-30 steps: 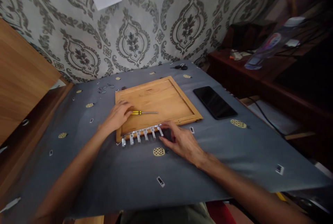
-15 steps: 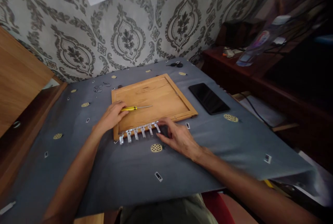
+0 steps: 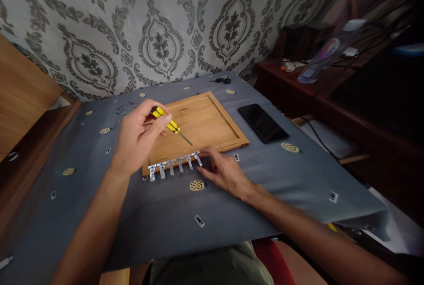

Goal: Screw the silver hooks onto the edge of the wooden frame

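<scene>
My left hand (image 3: 135, 137) is raised over the left part of a framed wooden board (image 3: 198, 115), closed around a yellow and black screwdriver (image 3: 170, 122). The screwdriver's shaft slants down to the right, its tip above the board. Along the board's near edge lies a silvery metal hook rail (image 3: 175, 161) with several hooks hanging over the edge. My right hand (image 3: 225, 172) holds the rail's right end, index finger at the top and thumb by the last hook. The other fingers are curled under and partly hidden.
A black phone (image 3: 263, 122) lies right of the board, on the grey patterned cloth (image 3: 159, 223). Small metal pieces (image 3: 121, 109) sit at the back left; a dark item, perhaps keys (image 3: 225, 80), lies at the back. A plastic bottle (image 3: 331, 51) stands on the dark side table.
My left hand has lifted off the board with the screwdriver, turning its tip downward to the right. My right hand keeps its place at the rail's end. The camera view has shifted slightly.
</scene>
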`<state>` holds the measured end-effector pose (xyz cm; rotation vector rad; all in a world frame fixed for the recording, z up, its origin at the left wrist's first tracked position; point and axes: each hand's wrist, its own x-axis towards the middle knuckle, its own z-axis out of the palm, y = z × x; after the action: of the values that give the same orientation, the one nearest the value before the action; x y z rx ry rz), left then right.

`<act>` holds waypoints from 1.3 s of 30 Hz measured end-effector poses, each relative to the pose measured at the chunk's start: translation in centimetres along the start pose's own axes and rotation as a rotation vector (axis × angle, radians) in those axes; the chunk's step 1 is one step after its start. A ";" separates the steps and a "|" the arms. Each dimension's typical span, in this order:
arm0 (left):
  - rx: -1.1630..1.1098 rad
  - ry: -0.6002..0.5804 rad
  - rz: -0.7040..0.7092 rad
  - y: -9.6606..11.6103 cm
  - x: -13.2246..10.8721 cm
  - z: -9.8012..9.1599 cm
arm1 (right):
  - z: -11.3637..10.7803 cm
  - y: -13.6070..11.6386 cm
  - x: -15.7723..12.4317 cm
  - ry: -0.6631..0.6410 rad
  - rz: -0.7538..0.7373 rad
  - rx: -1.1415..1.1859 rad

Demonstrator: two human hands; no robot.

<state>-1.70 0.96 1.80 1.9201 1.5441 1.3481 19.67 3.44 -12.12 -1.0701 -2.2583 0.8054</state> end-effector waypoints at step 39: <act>0.287 -0.174 0.245 -1.1 -1.5 3.6 | 0.0 0.0 0.0 -0.009 0.001 -0.015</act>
<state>0.64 1.06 -1.47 2.3985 1.5222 1.0564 19.68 3.46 -12.14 -1.0766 -2.2747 0.7972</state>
